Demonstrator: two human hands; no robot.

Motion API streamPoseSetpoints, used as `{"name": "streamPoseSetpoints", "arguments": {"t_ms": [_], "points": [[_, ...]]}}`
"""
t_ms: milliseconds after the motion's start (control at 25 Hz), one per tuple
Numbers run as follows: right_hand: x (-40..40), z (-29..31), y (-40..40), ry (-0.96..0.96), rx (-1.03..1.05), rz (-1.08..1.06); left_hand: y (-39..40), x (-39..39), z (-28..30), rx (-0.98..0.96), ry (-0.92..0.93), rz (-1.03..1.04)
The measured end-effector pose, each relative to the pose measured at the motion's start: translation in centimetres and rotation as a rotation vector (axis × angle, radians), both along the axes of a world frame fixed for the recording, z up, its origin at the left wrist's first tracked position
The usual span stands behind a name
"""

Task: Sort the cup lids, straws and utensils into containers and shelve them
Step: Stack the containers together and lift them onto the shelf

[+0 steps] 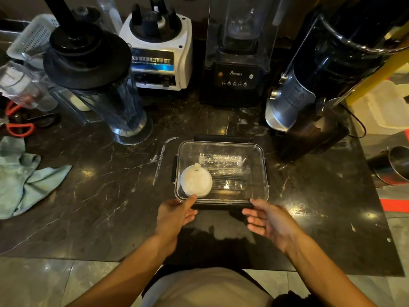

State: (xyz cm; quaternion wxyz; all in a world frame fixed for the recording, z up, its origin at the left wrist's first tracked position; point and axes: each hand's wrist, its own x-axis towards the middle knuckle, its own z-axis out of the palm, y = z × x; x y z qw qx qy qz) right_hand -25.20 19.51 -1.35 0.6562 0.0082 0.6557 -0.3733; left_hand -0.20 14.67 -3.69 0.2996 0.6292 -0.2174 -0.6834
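Both hands' grips open, left hand [174,214] and right hand [271,222] at clear container's [264,165] near edge, white cup lid [195,180] inside

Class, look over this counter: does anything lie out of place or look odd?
One clear wrapped utensil lies loose on the counter, left of the clear container that holds the lid and wrapped straws. A crumpled green cloth lies at the left edge.
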Motion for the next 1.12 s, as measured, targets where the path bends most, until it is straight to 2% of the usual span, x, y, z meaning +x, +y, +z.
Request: {"name": "streamPoseSetpoints", "arguments": {"t_ms": [320,400,520,560,640,720,840,960,1040,1120], "points": [[-1.0,-0.4,0.7,0.208,-0.026,0.224,0.9,-0.1,-1.4,-0.110,-0.134,-0.063],[-1.2,-0.8,0.9,0.436,-0.068,0.315,0.9,0.5,-1.5,-0.233,-0.249,-0.132],[-2.1,-1.6,1.2,1.056,-0.195,0.670,-0.7,2.5,-1.8,-0.590,-0.591,-0.386],[-2.4,-1.7,1.1,1.202,-0.277,0.798,-1.7,3.1,-2.0,-0.720,-0.671,-0.503],[-2.6,-2.1,0.7,1.373,-0.408,1.010,-3.3,3.8,-2.3,-0.892,-0.711,-0.693],[-2.6,-2.8,0.4,1.482,-0.439,1.101,-4.2,4.2,-2.9,-0.999,-0.751,-0.773],[-2.4,-3.4,0.5,1.588,-0.461,1.090,-4.9,4.6,-3.7,-1.118,-0.834,-0.810],[-2.5,-3.7,0.2,1.611,-0.495,1.077,-5.1,4.5,-4.1,-1.160,-0.873,-0.824],[-2.6,-3.5,0.2,1.586,-0.514,1.085,-5.1,4.4,-3.5,-1.168,-0.864,-0.860],[-3.1,-2.9,0.1,1.456,-0.525,1.018,-5.5,4.4,-2.1,-1.042,-0.817,-0.855]]}}
